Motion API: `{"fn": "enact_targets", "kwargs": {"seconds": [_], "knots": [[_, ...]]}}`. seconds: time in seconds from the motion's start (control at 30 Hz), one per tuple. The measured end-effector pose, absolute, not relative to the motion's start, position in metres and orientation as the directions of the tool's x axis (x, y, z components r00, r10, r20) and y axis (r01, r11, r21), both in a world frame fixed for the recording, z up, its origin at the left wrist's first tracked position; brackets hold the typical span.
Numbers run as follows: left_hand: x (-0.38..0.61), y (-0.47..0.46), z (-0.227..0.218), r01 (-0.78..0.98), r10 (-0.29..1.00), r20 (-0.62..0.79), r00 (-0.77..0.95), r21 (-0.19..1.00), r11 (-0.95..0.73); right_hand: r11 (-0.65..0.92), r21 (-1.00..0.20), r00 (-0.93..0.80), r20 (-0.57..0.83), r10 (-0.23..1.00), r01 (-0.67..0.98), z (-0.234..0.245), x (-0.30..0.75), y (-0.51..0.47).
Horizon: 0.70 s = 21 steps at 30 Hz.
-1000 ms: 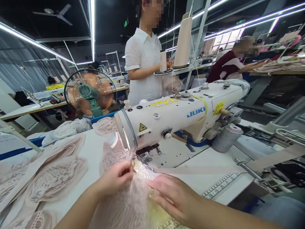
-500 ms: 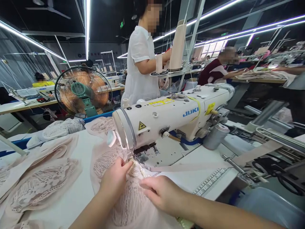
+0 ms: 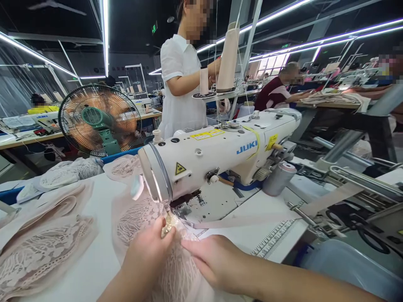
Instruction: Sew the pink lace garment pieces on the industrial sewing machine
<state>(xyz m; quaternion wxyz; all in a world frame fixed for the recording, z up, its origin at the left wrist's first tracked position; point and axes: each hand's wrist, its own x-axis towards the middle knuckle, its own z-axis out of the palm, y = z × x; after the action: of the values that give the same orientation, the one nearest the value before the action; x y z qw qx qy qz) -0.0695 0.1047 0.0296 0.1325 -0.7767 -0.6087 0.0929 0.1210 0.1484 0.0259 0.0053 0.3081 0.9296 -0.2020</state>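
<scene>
A pale pink lace fabric piece (image 3: 178,268) lies under the needle end of a white sewing machine (image 3: 201,159) and hangs toward me. My left hand (image 3: 150,247) pinches the lace edge just in front of the presser foot, thumb and forefinger close together. To its right, my right hand (image 3: 214,256) is closed on the same fabric, thumb on top. A pale elastic band (image 3: 239,219) runs from the right across the table to the needle area. The exact stitching point is partly hidden by my left fingers and the machine head.
More lace pieces (image 3: 47,251) lie on the left of the white table. A grey thread cone (image 3: 279,179) stands behind the machine bed. A metal band feeder (image 3: 340,193) and a plastic bin (image 3: 355,268) are at right. A large fan (image 3: 99,119) and a standing person (image 3: 182,84) are beyond.
The view has shifted slightly, so the scene sits further left. My left fingers have bent in more at the lace edge, and my right hand has come a little closer to them.
</scene>
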Motion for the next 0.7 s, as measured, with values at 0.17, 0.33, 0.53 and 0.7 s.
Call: {"fn": "enact_targets", "kwargs": {"seconds": [0.17, 0.33, 0.53, 0.7], "knots": [[-0.058, 0.102, 0.04, 0.924, 0.961, -0.24, 0.14, -0.316, -0.214, 0.765, -0.305, -0.824, -0.21, 0.527, 0.567, 0.029, 0.122, 0.143], [-0.071, 0.109, 0.052, 0.976, 0.954, -0.3, 0.006, -0.205, -0.071, 0.794, -0.249, -0.83, -0.231, 0.508, 0.555, 0.036, 0.119, 0.143], [-0.087, 0.107, 0.067, 0.997, 0.932, -0.359, 0.044, -0.047, -0.065, 0.856, -0.266, -0.892, -0.222, 0.393, 0.443, 0.033, 0.114, 0.132], [-0.083, 0.102, 0.065, 0.992, 0.956, -0.284, 0.072, 0.115, -0.04, 0.875, -0.343, -0.91, 0.111, 0.4, 0.343, 0.003, 0.119, 0.126]]}}
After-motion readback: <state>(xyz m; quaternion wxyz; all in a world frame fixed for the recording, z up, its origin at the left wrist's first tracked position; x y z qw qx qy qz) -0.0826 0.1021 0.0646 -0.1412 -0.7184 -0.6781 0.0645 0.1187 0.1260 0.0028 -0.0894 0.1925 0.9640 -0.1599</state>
